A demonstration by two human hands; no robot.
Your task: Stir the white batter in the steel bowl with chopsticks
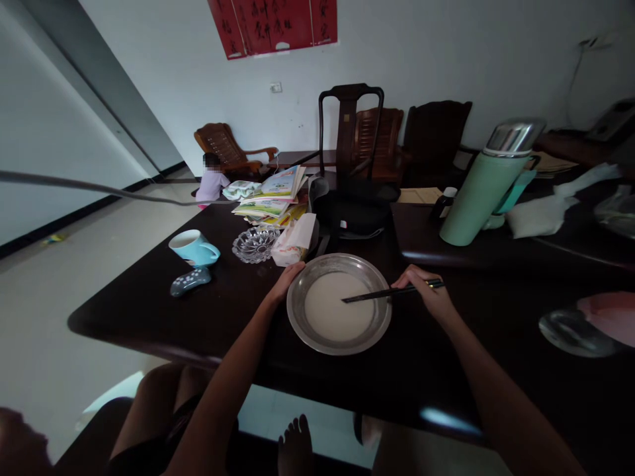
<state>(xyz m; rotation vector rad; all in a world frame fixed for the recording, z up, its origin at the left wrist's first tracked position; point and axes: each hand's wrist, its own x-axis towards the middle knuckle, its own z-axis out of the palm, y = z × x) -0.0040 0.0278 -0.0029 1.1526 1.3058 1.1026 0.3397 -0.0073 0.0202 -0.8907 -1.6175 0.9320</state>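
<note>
In the head view a wide metal bowl (297, 324) of off-white batter-like liquid (332, 314) rests on the dark table. My left hand (286, 283) grips the bowl's left rim; the fingers on its far side are partly hidden. Dark chopsticks (377, 295) are held in my right hand (424, 289), its fingers closed around their upper part. They slant left over the bowl's right rim, and their tips touch the liquid near the middle.
A blue mug (191, 247), a game controller (190, 282), a glass dish (254, 244), a tissue pack (292, 248) and books (278, 192) lie to the left. Rightward are a green thermos (483, 192) and a dark bottle (444, 203). A small person (211, 185) is beyond the table.
</note>
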